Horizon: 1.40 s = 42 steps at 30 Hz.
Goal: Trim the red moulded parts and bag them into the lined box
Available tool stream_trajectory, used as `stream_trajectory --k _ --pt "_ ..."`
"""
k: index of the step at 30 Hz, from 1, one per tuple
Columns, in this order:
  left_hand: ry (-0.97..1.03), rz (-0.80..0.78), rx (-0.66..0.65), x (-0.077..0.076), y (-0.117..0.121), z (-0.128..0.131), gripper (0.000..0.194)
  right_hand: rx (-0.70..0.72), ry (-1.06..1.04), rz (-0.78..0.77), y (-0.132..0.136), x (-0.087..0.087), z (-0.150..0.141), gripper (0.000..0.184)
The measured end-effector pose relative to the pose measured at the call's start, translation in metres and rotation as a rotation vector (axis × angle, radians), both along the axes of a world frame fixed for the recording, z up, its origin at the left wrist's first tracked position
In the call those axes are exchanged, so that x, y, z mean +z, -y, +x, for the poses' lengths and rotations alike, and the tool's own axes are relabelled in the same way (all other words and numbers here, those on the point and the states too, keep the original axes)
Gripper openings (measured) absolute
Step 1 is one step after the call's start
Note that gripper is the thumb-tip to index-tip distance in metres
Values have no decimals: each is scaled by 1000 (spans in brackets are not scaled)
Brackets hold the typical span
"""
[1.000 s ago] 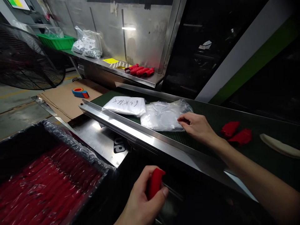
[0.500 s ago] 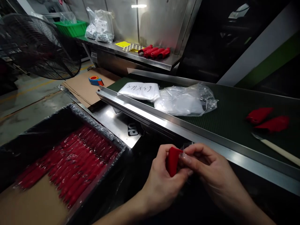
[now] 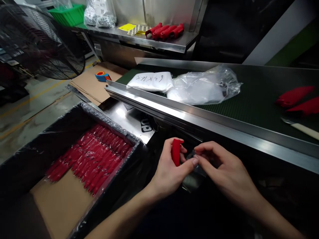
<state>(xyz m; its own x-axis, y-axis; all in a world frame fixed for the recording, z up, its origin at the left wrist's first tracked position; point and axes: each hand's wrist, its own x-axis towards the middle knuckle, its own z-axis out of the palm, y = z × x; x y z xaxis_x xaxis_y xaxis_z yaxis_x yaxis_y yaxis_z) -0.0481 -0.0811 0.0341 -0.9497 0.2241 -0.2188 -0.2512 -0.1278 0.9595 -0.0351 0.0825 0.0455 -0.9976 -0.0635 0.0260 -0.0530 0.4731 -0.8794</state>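
Note:
My left hand is closed around a red plastic part, which stands upright between fingers and palm. Its thumb reaches over to the fingertips of my right hand. There, my right thumb and index finger pinch a thin clear plastic bag, which hangs dimly below and between the hands. The bag's mouth is too dark to make out. Both hands are in front of the metal rail of the conveyor. To the left, a lined box contains rows of bagged red parts.
On the green belt lie a white packet, a clear bag stack, two red parts and a knife. Several red parts sit on the shelf. A tape dispenser rests on cardboard; a fan stands left.
The view has tilted down, so belt and shelf sit higher in it. My right fingertips have drawn slightly away from the red part, and more of the clear bag shows below.

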Motion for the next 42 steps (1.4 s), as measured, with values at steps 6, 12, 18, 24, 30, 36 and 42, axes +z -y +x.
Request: stream_trajectory --k 6,12,18,24,30,36,42 --pt "71 70 -199 1 8 -3 44 146 -28 42 1 1 6 16" --pt "-63 -131 -136 -5 8 6 39 71 -92 78 -2 -2 11 19" --pt "162 149 -265 -9 3 6 57 136 -55 -22 -1 -7 16 17" --pt "-11 -72 -216 -21 6 5 42 216 -156 136 -5 -6 18 24" --pt "-300 -438 -229 -26 3 4 53 272 -299 506 -10 -21 22 29" --pt "-354 -592 -158 -28 -4 1 51 137 -221 286 -12 -21 22 33" --pt "-485 -619 -350 -31 -4 11 73 155 -100 115 -12 9 15 9"
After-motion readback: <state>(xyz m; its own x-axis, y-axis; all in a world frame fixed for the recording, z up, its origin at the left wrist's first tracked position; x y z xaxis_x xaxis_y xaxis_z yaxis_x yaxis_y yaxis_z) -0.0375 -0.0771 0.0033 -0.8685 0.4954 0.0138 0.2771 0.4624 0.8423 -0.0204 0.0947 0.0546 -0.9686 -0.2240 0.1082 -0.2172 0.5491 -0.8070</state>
